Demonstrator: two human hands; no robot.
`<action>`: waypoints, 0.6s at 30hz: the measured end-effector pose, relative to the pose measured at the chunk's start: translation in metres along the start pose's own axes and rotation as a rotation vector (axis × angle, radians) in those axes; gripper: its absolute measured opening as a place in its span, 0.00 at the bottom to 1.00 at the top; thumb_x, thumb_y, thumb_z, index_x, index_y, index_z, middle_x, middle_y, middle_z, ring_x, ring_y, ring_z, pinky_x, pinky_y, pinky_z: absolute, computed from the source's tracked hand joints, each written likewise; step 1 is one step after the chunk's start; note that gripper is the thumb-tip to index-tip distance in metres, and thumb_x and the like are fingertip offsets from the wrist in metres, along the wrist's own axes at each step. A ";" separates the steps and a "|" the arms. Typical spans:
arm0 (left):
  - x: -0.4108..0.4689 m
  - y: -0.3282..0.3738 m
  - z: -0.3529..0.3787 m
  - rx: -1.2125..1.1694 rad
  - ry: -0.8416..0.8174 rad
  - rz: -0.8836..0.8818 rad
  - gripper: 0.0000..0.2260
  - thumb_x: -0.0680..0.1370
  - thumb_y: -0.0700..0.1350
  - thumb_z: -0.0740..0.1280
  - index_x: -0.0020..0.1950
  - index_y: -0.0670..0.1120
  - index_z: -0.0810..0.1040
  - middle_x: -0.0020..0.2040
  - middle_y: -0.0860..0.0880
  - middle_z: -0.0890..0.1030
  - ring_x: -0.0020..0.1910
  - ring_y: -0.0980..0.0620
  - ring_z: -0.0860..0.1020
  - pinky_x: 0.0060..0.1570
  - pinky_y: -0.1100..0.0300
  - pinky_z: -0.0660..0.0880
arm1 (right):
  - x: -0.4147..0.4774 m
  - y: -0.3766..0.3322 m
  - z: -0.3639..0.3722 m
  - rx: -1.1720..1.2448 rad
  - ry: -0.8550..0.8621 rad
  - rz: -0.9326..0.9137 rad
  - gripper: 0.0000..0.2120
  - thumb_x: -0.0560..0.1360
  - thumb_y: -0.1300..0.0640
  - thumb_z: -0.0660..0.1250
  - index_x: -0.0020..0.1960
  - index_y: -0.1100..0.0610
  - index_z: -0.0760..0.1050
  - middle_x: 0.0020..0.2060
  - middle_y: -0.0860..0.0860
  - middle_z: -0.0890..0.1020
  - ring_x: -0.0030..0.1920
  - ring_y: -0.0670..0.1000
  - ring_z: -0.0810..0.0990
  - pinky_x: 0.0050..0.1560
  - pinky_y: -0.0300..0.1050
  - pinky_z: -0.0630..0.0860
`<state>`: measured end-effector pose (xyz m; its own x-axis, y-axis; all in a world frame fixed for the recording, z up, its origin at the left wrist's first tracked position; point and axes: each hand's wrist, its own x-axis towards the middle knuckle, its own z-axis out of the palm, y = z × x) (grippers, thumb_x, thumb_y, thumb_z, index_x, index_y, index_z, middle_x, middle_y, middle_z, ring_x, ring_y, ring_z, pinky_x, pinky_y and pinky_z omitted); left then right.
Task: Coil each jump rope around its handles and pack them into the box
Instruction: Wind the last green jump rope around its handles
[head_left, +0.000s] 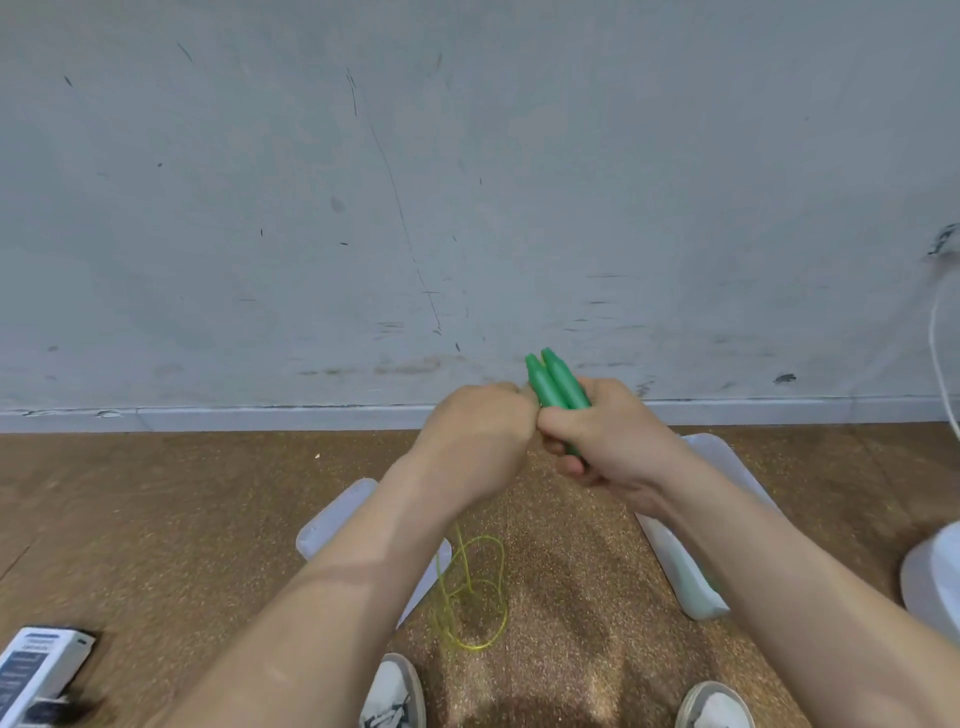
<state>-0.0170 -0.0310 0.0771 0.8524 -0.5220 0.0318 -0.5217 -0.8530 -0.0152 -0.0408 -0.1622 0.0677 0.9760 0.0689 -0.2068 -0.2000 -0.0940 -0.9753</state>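
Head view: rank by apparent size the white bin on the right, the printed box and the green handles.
1. White bin, clearly largest.
2. Printed box and green handles: unsure, since the frame edge cuts off the box and the right hand hides most of the handles.

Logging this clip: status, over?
Right hand grips paired green plastic handles. Left hand curled against them, hold unclear. Thin yellow rope hangs uncoiled. No obstruction.

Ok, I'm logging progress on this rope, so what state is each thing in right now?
green handles: side by side, tips up, gripped by the right hand.
rope: uncoiled, hanging in loose loops onto the floor.
right hand: grips the handles.
left hand: curled against the handles; what it holds is hidden.
right plastic box: on the floor, contents unclear.
left plastic piece: flat on the floor.
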 end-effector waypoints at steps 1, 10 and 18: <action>-0.001 0.003 -0.002 0.082 0.002 0.035 0.11 0.76 0.36 0.58 0.57 0.43 0.72 0.52 0.43 0.76 0.50 0.41 0.77 0.41 0.54 0.64 | 0.002 0.003 -0.003 -0.159 0.058 -0.037 0.08 0.72 0.66 0.64 0.38 0.56 0.67 0.27 0.53 0.68 0.21 0.49 0.66 0.22 0.34 0.58; -0.004 0.008 -0.007 0.169 0.097 0.175 0.06 0.77 0.41 0.62 0.49 0.44 0.78 0.46 0.45 0.79 0.46 0.43 0.78 0.37 0.55 0.65 | 0.005 0.010 -0.013 -1.004 0.126 -0.160 0.13 0.71 0.53 0.68 0.38 0.52 0.63 0.36 0.50 0.72 0.43 0.56 0.73 0.38 0.44 0.63; -0.008 -0.008 -0.007 -0.652 0.036 -0.037 0.07 0.69 0.43 0.76 0.37 0.50 0.78 0.30 0.56 0.78 0.29 0.62 0.75 0.36 0.63 0.74 | 0.002 0.013 -0.016 -1.005 -0.150 -0.208 0.16 0.70 0.43 0.71 0.45 0.54 0.74 0.35 0.47 0.75 0.38 0.50 0.75 0.35 0.44 0.68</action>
<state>-0.0193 -0.0199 0.0843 0.8743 -0.4822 0.0548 -0.4164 -0.6874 0.5951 -0.0400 -0.1787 0.0561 0.9482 0.2956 -0.1165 0.2033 -0.8462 -0.4925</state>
